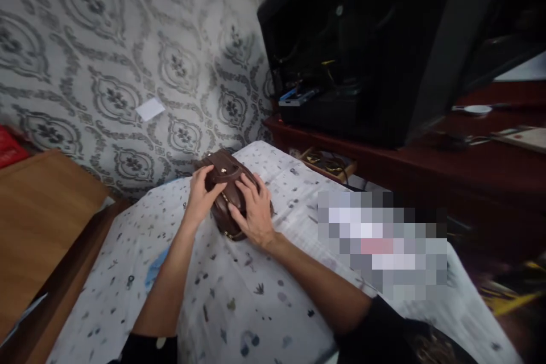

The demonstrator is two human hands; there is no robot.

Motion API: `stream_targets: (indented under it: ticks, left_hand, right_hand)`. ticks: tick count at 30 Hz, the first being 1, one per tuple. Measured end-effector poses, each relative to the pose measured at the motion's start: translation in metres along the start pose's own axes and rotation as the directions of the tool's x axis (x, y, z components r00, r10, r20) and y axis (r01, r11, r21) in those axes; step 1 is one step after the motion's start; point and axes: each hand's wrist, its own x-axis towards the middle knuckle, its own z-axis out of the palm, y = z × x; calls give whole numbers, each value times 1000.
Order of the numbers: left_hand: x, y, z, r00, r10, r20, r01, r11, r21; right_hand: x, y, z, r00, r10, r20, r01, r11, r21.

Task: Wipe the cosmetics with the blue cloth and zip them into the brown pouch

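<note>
A brown leather handbag (234, 193) with gold-coloured metal fittings lies on a white printed sheet (230, 290). My left hand (201, 196) is on the bag's left side, its thumb and fingers bent around the edge by the flap, close to a round gold-coloured stud (224, 170). From the right, my right hand (255, 211) grips the bag, with its fingers curled over the top and the thumb low on the front. Both hands touch the bag, and parts of it are hidden under them. Whether the flap is fastened is unclear.
A large black television (341, 62) stands on a dark red cabinet (311, 136) at right. A small open box (330, 165) sits below the cabinet's edge. Wooden furniture (51, 210) borders the left side. Light blue cloth (156, 267) lies near my left forearm. Patterned wallpaper (128, 28) rises behind.
</note>
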Motion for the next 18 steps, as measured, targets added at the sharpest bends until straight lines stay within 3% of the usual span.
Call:
stream_targets:
  ticks: [7, 18]
  left_hand:
    - [0, -6, 1, 1000, -13, 20, 14, 995, -95]
    - [-8, -1, 11, 997, -3, -74, 2, 1000, -19]
  right_hand:
    - [0, 4, 0, 998, -1, -58, 3, 999, 41]
    - [3, 13, 5, 992, 26, -127, -13, 995, 99]
